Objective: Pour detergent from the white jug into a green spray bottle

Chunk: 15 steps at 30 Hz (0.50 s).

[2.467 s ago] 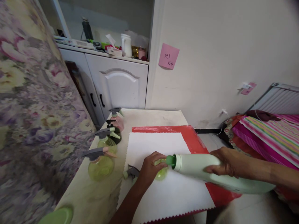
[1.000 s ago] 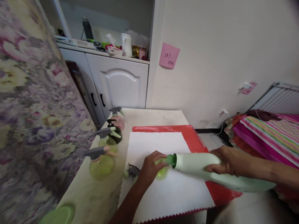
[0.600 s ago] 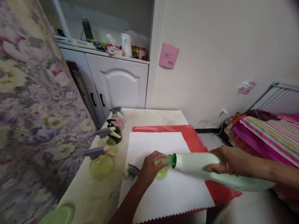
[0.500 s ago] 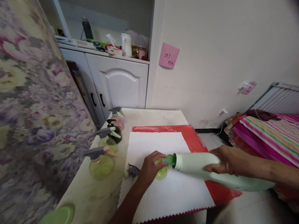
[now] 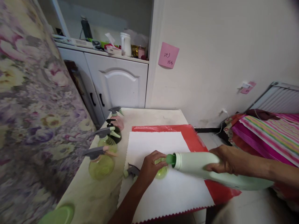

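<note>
- Hands: our left hand (image 5: 149, 166) is wrapped around a small yellow-green spray bottle body (image 5: 161, 170) with its head off, pinning it upright on the white cloth (image 5: 163, 189); our right hand (image 5: 221, 159) is clamped over the top of a big pale-green jug (image 5: 210, 170).
- Jug lies nearly horizontal, its darker green spout (image 5: 170, 159) at the small bottle's open neck. The low tilt reads as a slow-pour angle; no liquid stream is visible.
- Removed trigger head (image 5: 132, 171), grey, lies on the cloth's left edge just beside our left hand.
- Cloth has a pinked zigzag hem and sits on a glossy red plastic sheet (image 5: 198, 141), likely as spill cover for the table (image 5: 100, 199).
- Four assembled trigger sprayers (image 5: 101, 161) line the table's left side; their bodies are translucent, round-bellied plastic.
- Green round lid (image 5: 59, 215) sits at the near left corner.
</note>
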### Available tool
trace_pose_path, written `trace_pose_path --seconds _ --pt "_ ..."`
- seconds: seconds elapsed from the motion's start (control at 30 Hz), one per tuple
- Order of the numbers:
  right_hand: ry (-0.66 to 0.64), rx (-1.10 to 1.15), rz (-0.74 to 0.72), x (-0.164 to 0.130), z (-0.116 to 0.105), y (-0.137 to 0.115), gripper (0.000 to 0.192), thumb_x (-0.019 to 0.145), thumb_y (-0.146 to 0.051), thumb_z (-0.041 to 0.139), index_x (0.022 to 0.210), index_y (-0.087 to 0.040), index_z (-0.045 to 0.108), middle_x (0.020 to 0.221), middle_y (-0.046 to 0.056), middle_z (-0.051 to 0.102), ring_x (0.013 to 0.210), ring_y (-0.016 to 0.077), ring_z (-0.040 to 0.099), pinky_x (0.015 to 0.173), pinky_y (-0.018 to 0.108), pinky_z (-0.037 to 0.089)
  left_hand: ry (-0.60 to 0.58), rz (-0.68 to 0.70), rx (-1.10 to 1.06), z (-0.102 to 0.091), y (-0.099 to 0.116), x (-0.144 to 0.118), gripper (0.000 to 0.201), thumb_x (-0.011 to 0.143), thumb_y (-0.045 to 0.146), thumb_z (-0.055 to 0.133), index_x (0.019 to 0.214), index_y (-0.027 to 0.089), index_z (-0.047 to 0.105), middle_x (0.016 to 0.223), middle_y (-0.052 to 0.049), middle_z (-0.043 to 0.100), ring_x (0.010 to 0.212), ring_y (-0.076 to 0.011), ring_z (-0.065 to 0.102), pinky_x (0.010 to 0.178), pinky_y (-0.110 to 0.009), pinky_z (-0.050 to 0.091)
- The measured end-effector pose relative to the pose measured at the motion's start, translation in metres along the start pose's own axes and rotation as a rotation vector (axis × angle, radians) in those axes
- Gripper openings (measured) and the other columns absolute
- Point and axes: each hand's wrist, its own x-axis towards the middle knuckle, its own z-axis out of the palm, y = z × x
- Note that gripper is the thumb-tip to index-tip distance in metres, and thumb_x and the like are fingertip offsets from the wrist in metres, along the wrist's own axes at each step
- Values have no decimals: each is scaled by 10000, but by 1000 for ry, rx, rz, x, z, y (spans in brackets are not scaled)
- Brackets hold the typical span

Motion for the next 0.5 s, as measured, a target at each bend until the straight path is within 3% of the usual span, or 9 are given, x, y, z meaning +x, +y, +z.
trace_pose_path --seconds 0.5 --pt "-26 -22 19 -3 -3 -6 580 754 -733 516 801 -172 658 698 70 672 618 214 608 489 264 362 -5 -12 -4 -1 2 0 134 731 190 713 861 205 742 864 -21 657 857 -188 625 804 -280 432"
